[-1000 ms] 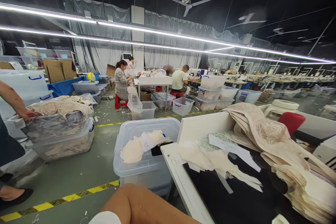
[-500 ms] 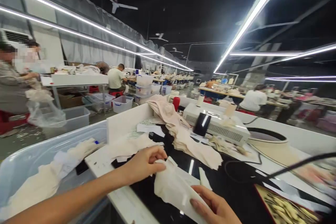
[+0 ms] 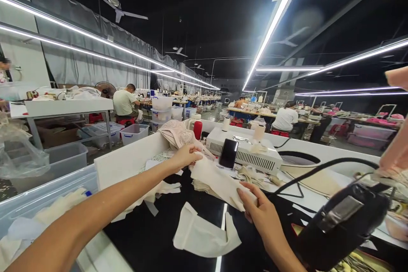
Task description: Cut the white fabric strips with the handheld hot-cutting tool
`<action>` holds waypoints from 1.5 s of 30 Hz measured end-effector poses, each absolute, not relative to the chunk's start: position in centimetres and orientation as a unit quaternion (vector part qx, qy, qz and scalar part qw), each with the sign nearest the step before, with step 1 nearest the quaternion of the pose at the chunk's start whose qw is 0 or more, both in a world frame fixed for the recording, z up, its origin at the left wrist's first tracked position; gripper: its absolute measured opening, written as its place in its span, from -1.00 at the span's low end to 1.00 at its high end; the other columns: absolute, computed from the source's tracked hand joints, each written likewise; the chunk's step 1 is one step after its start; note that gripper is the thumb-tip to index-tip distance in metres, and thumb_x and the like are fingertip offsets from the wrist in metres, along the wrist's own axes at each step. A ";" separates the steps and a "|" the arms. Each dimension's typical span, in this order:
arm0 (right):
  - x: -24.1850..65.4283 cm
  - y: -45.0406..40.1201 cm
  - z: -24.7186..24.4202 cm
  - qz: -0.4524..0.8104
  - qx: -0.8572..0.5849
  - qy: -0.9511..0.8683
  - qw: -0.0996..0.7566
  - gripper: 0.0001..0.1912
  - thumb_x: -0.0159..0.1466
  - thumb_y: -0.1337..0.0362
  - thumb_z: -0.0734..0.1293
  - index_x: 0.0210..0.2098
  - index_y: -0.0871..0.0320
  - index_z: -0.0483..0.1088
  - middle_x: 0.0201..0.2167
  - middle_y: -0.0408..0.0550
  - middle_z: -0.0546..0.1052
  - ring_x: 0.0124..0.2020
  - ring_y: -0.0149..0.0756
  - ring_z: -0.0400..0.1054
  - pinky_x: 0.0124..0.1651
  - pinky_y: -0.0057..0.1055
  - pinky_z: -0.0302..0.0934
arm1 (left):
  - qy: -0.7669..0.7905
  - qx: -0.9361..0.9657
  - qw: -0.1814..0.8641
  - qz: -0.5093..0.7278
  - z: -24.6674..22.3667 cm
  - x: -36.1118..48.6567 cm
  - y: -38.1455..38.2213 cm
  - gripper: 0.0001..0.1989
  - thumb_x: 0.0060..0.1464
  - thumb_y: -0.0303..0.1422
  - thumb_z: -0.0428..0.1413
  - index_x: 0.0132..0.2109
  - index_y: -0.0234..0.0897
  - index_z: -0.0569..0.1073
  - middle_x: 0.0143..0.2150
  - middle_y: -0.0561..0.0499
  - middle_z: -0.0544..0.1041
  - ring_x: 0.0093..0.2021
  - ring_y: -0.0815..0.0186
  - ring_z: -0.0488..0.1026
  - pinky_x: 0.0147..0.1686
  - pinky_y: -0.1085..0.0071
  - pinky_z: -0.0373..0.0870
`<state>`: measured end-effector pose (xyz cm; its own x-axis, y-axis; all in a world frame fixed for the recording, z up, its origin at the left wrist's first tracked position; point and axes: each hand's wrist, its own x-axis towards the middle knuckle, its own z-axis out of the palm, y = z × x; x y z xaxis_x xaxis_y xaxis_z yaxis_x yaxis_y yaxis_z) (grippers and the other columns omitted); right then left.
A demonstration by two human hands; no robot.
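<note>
My left hand (image 3: 187,156) pinches the far left end of a cream fabric piece (image 3: 216,174). At its right end, the thumb and fingers of my right hand (image 3: 259,204) grip the same piece. It lies over a stack of similar pieces, whose layered edges (image 3: 202,187) show under it. Nearer to me, a curved cream fabric piece (image 3: 202,233) rests alone on the black tabletop (image 3: 143,242). More pale cloth (image 3: 153,193) lies below my left forearm. Lace-patterned fabric (image 3: 178,132) is heaped beyond my left hand.
A phone (image 3: 228,153) leans against a white vented box (image 3: 244,148) with thread cones. At right stands a black device (image 3: 344,221) with a thick cable (image 3: 328,163). A blue-grey tub (image 3: 86,178) with cloth is at left. People sit at distant tables.
The curved cream piece that both hands held now lies on the black tabletop. My hands have moved farther forward to the stack and hold another piece. The view has shifted right.
</note>
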<state>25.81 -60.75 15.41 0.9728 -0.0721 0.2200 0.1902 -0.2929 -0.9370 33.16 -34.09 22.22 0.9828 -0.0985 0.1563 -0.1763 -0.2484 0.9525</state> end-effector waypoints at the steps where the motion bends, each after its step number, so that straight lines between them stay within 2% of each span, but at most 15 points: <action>1: 26.7 -61.0 15.4 -0.125 -0.801 -0.026 0.585 -0.24 0.16 -0.30 0.35 0.06 0.21 0.47 -0.64 -0.28 0.27 -0.62 -0.27 0.23 -0.48 -0.35 0.14 | -0.088 0.798 0.595 0.033 22.2 34.2 -34.4 -0.72 0.37 -0.22 0.23 0.03 -0.35 0.50 -0.08 -0.06 0.54 -0.20 0.29 0.53 -0.21 0.32 0.57; 7: 31.2 -62.5 14.2 -0.165 -0.848 -0.018 0.503 -0.35 0.19 -0.21 0.29 0.04 0.15 0.51 -0.67 -0.26 0.29 -0.58 -0.16 0.30 -0.36 -0.25 0.21 | -0.092 0.855 0.510 0.030 20.3 38.7 -35.5 -0.71 0.40 -0.22 0.21 0.09 -0.34 0.49 0.00 -0.09 0.54 -0.10 0.23 0.55 -0.12 0.24 0.60; 10: 32.4 -62.9 13.1 -0.174 -0.869 -0.039 0.461 -0.37 0.15 -0.14 0.31 0.06 0.12 0.51 -0.34 -0.05 0.55 -0.48 -0.17 0.36 -0.19 -0.14 0.31 | -0.091 0.883 0.459 0.027 19.0 40.0 -35.5 -0.71 0.39 -0.24 0.22 0.11 -0.34 0.49 0.03 -0.10 0.54 -0.07 0.21 0.55 -0.08 0.21 0.60; 12: 32.5 -63.0 12.6 -0.176 -0.878 -0.050 0.443 -0.33 0.15 -0.13 0.31 0.14 0.10 0.48 -0.04 0.08 0.55 -0.42 -0.20 0.40 -0.09 -0.08 0.34 | -0.098 0.901 0.420 0.037 18.6 40.1 -35.2 -0.70 0.37 -0.25 0.23 0.12 -0.33 0.49 0.09 -0.12 0.52 0.00 0.16 0.53 0.00 0.14 0.57; 14: 32.0 -63.0 12.3 -0.172 -0.883 -0.063 0.433 -0.31 0.20 -0.15 0.30 0.22 0.07 0.43 0.10 0.12 0.48 -0.40 -0.21 0.40 -0.07 -0.07 0.34 | -0.113 0.916 0.380 0.060 18.7 39.1 -34.6 -0.68 0.34 -0.28 0.25 0.15 -0.32 0.48 0.18 -0.15 0.47 0.11 0.10 0.48 0.12 0.06 0.50; 16: 31.0 -63.0 12.2 -0.151 -0.883 -0.092 0.434 -0.36 0.26 -0.15 0.29 0.20 0.05 0.44 0.07 0.08 0.50 -0.38 -0.22 0.40 -0.09 -0.12 0.35 | -0.133 0.928 0.340 0.072 19.2 37.1 -33.7 -0.73 0.33 -0.32 0.23 0.11 -0.32 0.49 0.19 -0.14 0.47 0.14 0.10 0.45 0.17 0.08 0.42; 19: 29.1 -62.6 12.7 -0.082 -0.878 -0.164 0.443 -0.55 0.32 -0.12 0.29 -0.01 0.02 0.56 -0.11 -0.03 0.60 -0.32 -0.21 0.41 -0.14 -0.25 0.35 | -0.173 0.942 0.286 0.028 20.1 32.5 -32.4 -0.86 0.33 -0.29 0.20 -0.08 -0.27 0.55 -0.08 -0.01 0.56 -0.08 0.20 0.50 -0.02 0.30 0.39; 23: 26.7 -61.3 13.4 0.012 -0.866 -0.246 0.435 -0.68 0.34 -0.06 0.34 -0.17 -0.03 0.63 -0.20 -0.11 0.65 -0.24 -0.19 0.46 -0.16 -0.31 0.32 | -0.215 0.947 0.229 -0.071 19.2 26.8 -31.1 -0.67 0.09 -0.17 0.40 -0.05 -0.17 0.58 -0.15 0.07 0.57 -0.20 0.24 0.50 -0.30 0.42 0.27; 26: 25.8 -60.2 13.7 0.043 -0.862 -0.266 0.429 -0.70 0.36 -0.03 0.34 -0.11 -0.04 0.62 -0.14 -0.10 0.65 -0.18 -0.16 0.48 -0.12 -0.28 0.31 | -0.220 0.950 0.205 -0.088 17.0 24.7 -30.9 -0.70 0.09 -0.32 0.38 -0.03 -0.16 0.58 -0.08 0.03 0.55 -0.15 0.22 0.49 -0.28 0.42 0.24; 30: 25.3 -58.7 13.3 0.056 -0.859 -0.276 0.428 -0.60 0.33 0.01 0.38 0.08 0.03 0.57 -0.01 0.00 0.62 0.01 -0.04 0.47 0.14 -0.15 0.30 | -0.211 0.952 0.217 -0.054 15.1 24.2 -31.3 -0.87 0.18 -0.50 0.15 -0.17 -0.22 0.55 -0.17 0.00 0.53 -0.15 0.20 0.46 -0.21 0.38 0.25; 35: 25.3 -56.8 12.6 0.083 -0.838 -0.298 0.450 -0.28 0.26 0.00 0.45 0.35 0.11 0.37 0.17 0.11 0.55 0.24 0.10 0.36 0.38 0.00 0.13 | -0.225 0.920 0.320 -0.006 16.7 23.3 -32.1 -0.90 0.24 -0.40 0.09 -0.23 -0.23 0.51 -0.30 0.06 0.50 -0.26 0.27 0.41 -0.24 0.39 0.25; 37: 25.4 -56.2 12.7 0.113 -0.817 -0.317 0.467 -0.27 0.25 -0.05 0.48 0.32 0.07 0.39 0.10 0.05 0.58 0.17 0.05 0.40 0.32 -0.08 0.20 | -0.224 0.896 0.384 0.003 17.8 23.1 -32.3 -0.85 0.28 -0.28 0.08 -0.22 -0.23 0.48 -0.34 0.07 0.47 -0.31 0.29 0.39 -0.27 0.41 0.30; 40: 25.8 -56.2 12.8 0.160 -0.787 -0.329 0.496 -0.42 0.25 -0.20 0.46 0.04 0.11 0.56 -0.14 -0.05 0.61 -0.10 -0.12 0.46 -0.02 -0.31 0.33 | -0.209 0.849 0.485 0.002 19.0 23.6 -32.5 -0.76 0.26 -0.14 0.05 -0.19 -0.23 0.39 -0.32 0.07 0.47 -0.29 0.28 0.47 -0.29 0.41 0.45; 43: 26.7 -57.3 12.7 0.189 -0.778 -0.301 0.518 -0.33 0.20 -0.36 0.43 -0.27 0.19 0.54 -0.42 -0.11 0.48 -0.41 -0.32 0.29 -0.37 -0.44 0.14 | -0.188 0.803 0.565 -0.004 19.6 25.0 -32.5 -0.66 0.22 -0.02 0.09 -0.18 -0.22 0.33 -0.30 0.05 0.49 -0.27 0.25 0.54 -0.33 0.38 0.56; 45: 27.4 -58.6 12.7 0.190 -0.778 -0.275 0.532 -0.27 0.12 -0.43 0.44 -0.37 0.20 0.49 -0.51 -0.15 0.39 -0.48 -0.39 0.19 -0.44 -0.46 0.03 | -0.170 0.780 0.603 0.000 19.9 26.1 -32.5 -0.61 0.19 0.02 0.16 -0.19 -0.23 0.33 -0.31 0.04 0.51 -0.31 0.27 0.55 -0.38 0.41 0.56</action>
